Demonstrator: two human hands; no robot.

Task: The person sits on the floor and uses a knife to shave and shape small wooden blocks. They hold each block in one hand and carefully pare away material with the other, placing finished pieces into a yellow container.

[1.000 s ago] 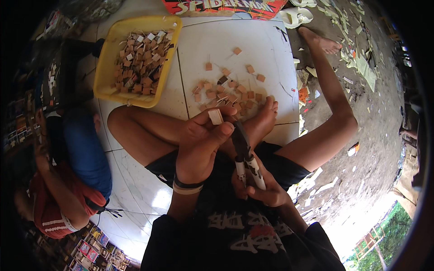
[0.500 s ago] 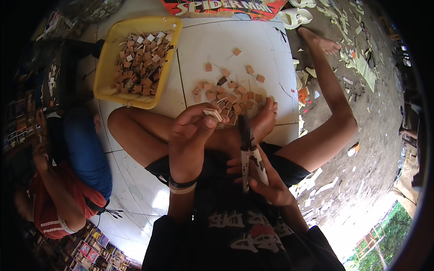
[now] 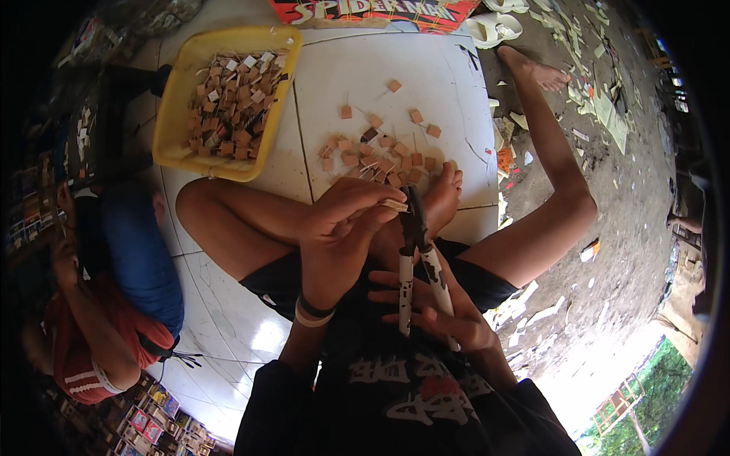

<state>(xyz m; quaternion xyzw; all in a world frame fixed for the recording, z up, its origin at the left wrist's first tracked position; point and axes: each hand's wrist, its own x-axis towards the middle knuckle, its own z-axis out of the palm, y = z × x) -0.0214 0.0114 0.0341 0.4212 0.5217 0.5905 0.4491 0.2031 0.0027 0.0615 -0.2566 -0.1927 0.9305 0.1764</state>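
Observation:
Between the thumb and fingers of my left hand (image 3: 338,239) is a small flat wooden square (image 3: 394,205), its edge up against the dark jaws of a pair of pliers (image 3: 414,224). Whether the jaws grip it cannot be made out. My right hand (image 3: 462,319) is wrapped around the pliers' worn white handles, which stand somewhat apart. Just beyond both hands, a loose heap of small brown wooden squares (image 3: 386,156) lies on the white tiles, several with thin pins or sticks poking out.
A yellow plastic basin (image 3: 163,144) filled with similar squares stands at far left. My crossed legs and bare foot (image 3: 449,186) border the heap. A red printed board (image 3: 372,11) lies at the far edge. Another person (image 3: 114,319) sits at left. Scraps litter the ground (image 3: 563,251) at right.
My left hand has moved right and slightly down, bringing the wooden square to the pliers' jaws. The pliers' handles are spread a little wider.

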